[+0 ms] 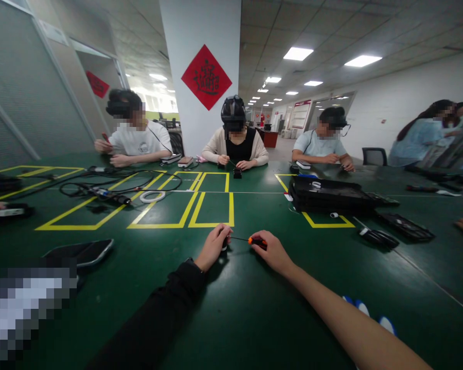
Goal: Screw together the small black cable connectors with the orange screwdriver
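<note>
My right hand [269, 252] is closed around the orange and black handle of a screwdriver [256, 241]. Its thin dark shaft points left, and the tip meets my left hand [215, 246]. The fingers of my left hand are curled around a small dark object [225, 243], mostly hidden by them, so its kind cannot be made out. Both hands are just above the green table [224, 318], near its middle.
Yellow tape rectangles [211, 224] mark the table. Black cables [111, 195] and a white cable coil [153, 196] lie left; stacked black casings [324, 192] and a bundled cable [378, 237] lie right. A phone [96, 257] is near left. Several people sit around the table.
</note>
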Available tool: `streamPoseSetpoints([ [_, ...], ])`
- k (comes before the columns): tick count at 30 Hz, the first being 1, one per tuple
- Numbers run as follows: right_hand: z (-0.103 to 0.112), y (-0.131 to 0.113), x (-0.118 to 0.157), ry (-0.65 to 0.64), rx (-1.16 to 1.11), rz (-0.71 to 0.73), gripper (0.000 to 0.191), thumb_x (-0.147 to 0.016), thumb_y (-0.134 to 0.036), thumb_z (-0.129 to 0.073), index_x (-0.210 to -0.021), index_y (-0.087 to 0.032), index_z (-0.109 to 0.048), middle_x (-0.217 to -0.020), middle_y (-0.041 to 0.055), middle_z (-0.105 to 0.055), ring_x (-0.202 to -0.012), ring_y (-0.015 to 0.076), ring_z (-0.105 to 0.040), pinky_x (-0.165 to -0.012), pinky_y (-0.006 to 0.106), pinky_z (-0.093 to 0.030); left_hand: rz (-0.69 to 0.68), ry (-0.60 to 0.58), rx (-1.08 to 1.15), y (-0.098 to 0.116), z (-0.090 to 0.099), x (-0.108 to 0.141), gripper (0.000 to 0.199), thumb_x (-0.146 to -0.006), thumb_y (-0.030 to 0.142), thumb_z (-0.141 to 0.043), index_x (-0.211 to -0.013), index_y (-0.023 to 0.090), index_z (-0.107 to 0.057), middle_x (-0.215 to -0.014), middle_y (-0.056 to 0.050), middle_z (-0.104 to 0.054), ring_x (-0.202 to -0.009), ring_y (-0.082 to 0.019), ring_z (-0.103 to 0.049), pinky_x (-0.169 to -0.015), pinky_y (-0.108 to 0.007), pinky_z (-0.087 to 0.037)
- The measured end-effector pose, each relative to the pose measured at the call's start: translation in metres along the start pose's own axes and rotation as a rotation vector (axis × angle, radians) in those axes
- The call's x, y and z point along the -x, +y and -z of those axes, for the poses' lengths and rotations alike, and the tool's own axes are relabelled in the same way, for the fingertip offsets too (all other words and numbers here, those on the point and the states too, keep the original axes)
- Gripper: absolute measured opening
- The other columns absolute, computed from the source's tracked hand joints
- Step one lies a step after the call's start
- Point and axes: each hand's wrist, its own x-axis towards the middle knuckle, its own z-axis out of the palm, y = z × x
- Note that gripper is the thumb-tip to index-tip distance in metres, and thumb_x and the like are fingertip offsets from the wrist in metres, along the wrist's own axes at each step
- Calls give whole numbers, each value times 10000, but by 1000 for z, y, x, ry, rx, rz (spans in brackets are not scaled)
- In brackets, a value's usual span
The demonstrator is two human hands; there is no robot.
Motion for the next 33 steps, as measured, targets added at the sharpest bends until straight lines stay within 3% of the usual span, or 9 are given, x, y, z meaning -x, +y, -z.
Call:
streamPoseSetpoints([
  [6, -2, 0, -1, -36, 50, 1, 184, -839, -276, -456, -922, -185, -593, -905, 47, -581, -882, 160, -502, -798, 315, -397, 9, 7, 33, -3, 1, -2, 329, -792, 464, -421, -796, 158, -540, -682, 11, -499, -588, -83, -520, -548, -188, -396],
  [33, 1, -3, 1, 9, 14, -96, 160, -780, -234, -527, -924, -192, -583, -913, 40, -559, -841, 148, -524, -794, 311, -425, 61, 48, 136, 3, 1, -2, 315, -739, 469, -499, -769, 156, -517, -679, 10, -531, -586, -83, -527, -561, -194, -409],
])
